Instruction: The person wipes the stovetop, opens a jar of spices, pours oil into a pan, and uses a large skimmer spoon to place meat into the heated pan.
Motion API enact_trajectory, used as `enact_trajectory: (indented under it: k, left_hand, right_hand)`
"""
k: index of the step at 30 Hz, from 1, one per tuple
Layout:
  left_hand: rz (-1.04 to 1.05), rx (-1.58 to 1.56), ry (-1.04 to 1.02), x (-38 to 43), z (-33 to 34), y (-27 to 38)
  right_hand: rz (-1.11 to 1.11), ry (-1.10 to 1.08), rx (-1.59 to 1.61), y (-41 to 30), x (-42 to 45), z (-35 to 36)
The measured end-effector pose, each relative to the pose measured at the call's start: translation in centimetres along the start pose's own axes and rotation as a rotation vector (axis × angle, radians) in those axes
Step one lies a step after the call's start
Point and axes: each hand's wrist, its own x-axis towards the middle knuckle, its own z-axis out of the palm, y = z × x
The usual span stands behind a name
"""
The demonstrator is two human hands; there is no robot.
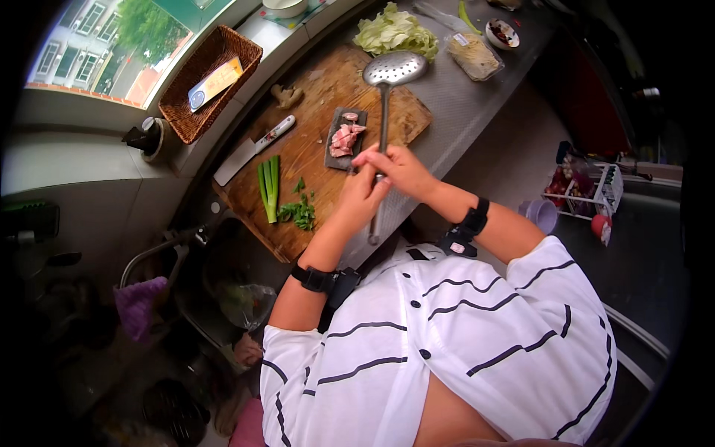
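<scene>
A steel perforated skimmer lies across my view, its bowl above the far part of the wooden cutting board. My right hand grips its handle. Just below, my left hand is also closed around the handle, whose end hangs out beneath it. Beyond my fingers, cut pieces of raw meat rest on a small dark tray. Left of the tray are green onion stalks and chopped greens. A cleaver with a patterned white handle lies along the board's left edge, near a piece of ginger.
Leafy cabbage, packaged noodles and a small bowl sit at the counter's far end. A wicker basket stands on the windowsill. Another person's hand shows by the sink. At right is a white rack.
</scene>
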Motion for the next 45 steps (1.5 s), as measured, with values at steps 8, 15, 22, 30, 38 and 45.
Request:
enact_trajectory:
  k: [8, 15, 22, 30, 38, 45]
  left_hand:
    - [-0.102, 0.622, 0.251, -4.0, -0.9, -5.7]
    - [-0.224, 0.695, 0.209, -2.0, 0.0, -11.4]
    - [-0.452, -0.125, 0.166, -0.2, 0.7, -14.3]
    - [-0.289, -0.148, 0.184, -0.2, 2.4, -11.3]
    - [-0.315, -0.025, 0.153, 5.1, 10.8, 4.2]
    - [-0.245, -0.146, -0.083, 14.7, 19.9, 12.4]
  right_hand:
    - [0.253, 0.282, -0.198, -3.4, -10.2, -7.2]
    - [0.215, 0.418, 0.005, -5.2, -19.9, -7.5]
    - [0.321, 0.751, -0.366, -2.2, -28.1, -8.6]
    - [0.099, 0.759, -0.126, -3.5, -33.8, -16.9]
    - [0.149, 0.873, -0.231, -3.6, -39.8, -26.6]
    - [0.002, 1.110, -0.400, -7.9, -39.8, -35.2]
